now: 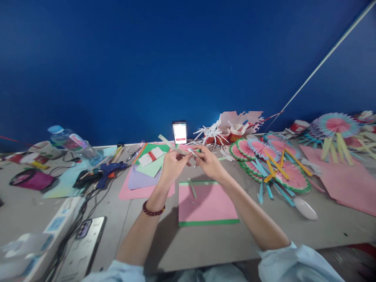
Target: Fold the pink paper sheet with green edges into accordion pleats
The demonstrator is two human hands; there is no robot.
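Observation:
Above the table, both of my hands meet close together in the middle of the view. My left hand [174,166], with a dark beaded bracelet on its wrist, pinches a pale green paper strip [165,141] that sticks out up and to the left. In the fingers of my right hand [209,162] is a slim whitish tool [191,151], too small to name, close to my left fingertips. Below them lies a pink paper sheet [208,205] with green bands along its top and bottom edges. A loose pale green strip [192,188] rests on it.
Colored papers [147,176] lie left, near a blue glue gun [110,172], a tilted water bottle [76,143], a power strip [55,223] and a phone [84,246]. A lit phone [179,132] stands at the wall. Folded paper fans [268,156] and a white spoon [305,208] lie right.

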